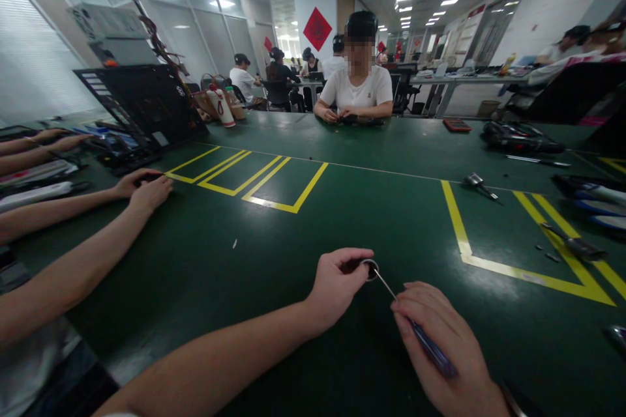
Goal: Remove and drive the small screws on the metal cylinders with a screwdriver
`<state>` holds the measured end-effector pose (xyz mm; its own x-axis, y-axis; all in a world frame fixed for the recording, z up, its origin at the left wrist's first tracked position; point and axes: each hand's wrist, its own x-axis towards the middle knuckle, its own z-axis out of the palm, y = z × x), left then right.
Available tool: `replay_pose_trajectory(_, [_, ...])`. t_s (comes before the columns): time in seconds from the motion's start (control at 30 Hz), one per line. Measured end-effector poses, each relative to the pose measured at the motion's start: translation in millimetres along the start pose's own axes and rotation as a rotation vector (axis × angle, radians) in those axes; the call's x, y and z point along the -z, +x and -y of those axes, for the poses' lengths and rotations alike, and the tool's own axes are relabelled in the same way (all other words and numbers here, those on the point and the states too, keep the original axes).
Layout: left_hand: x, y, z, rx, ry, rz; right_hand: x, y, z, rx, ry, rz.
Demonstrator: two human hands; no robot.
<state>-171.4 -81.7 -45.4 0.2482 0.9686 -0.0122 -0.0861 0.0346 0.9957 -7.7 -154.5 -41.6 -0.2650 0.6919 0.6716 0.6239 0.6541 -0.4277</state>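
Observation:
My left hand (335,290) is closed around a dark cylindrical part with a round metal rim (376,266), its open end facing right. Most of that part is hidden behind my thumb and fingers. My right hand (445,332) grips a screwdriver (431,346) by its dark bluish-purple handle. The thin metal shaft slants up and left, with its tip at the rim's opening; how deep it reaches inside I cannot tell. Both hands are over the front of the green table (274,273).
Yellow tape (528,273) marks the table. A small metal-headed part (474,180), a dark part (580,247) and small dark bits (552,257) lie right. A co-worker's hands (149,187) work at left; another person (359,88) sits opposite. A black frame (147,101) stands far left.

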Motion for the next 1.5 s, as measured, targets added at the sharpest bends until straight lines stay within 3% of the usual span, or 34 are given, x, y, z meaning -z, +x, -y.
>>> replay_pose_trajectory(0.47, [-1.9,2.1,0.0,0.039,-0.008,-0.039,6.0,-1.1,3.9,0.014,0.001,-0.044])
replay_pose_trajectory(0.63, [-3.1,0.4,4.8,0.01,-0.036,0.029,1.4,-1.6,-4.2,0.019,-0.056,0.034])
replay_pose_trajectory(0.9, [-16.2,-15.8,11.1,-0.005,0.014,0.275,-19.0,-4.3,-14.4,-0.074,-0.111,0.163])
replay_pose_trajectory(1.0, [-14.7,-16.8,9.4,-0.032,0.112,0.27,-14.0,-0.3,-30.2,-0.135,-0.181,0.151])
replay_pose_trajectory(1.2, [-3.9,-16.6,9.6,0.011,0.259,0.277,19.1,9.2,-90.2,-0.436,-0.393,0.054])
replay_pose_trajectory(1.37, [-4.3,-15.6,14.7,0.002,0.328,0.295,50.5,0.6,-131.7,-0.681,-0.521,-0.01])
replay_pose_trajectory(1.5, [-5.9,-14.0,16.7,-0.027,0.384,0.285,70.3,-7.3,-151.2,-0.827,-0.593,-0.068])
